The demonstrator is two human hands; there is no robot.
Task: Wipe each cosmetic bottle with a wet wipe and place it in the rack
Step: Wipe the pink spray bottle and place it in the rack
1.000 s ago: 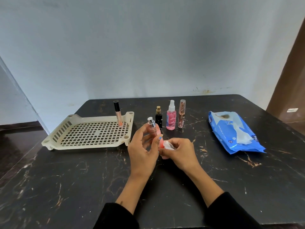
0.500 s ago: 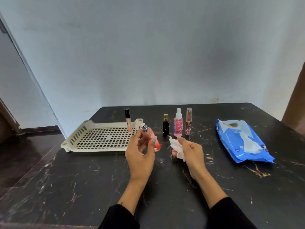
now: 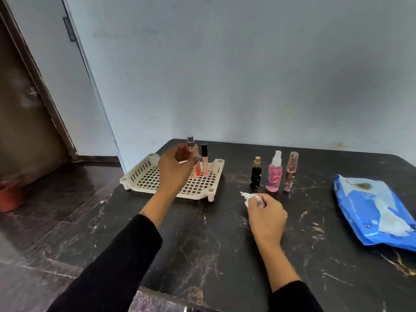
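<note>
The left hand (image 3: 174,171) reaches over the cream rack (image 3: 144,176), its fingers curled round a pink spray bottle (image 3: 196,170) with a silver cap — the bottle stands upright, its base down at the rack's grid, just beside a slim tube (image 3: 204,159) with a black cap that stands in the far right corner of the rack. The right hand (image 3: 266,216) rests on the dark marbled tabletop (image 3: 202,244), fingers closed on a crumpled white wipe (image 3: 249,196) (a bit pokes out to the left). Behind it three more bottles stand in a row: a black one (image 3: 256,176), a pink spray (image 3: 274,176) and a slim rosy one (image 3: 290,172). The blue wipe pack (image 3: 369,208) lies to the right.
</note>
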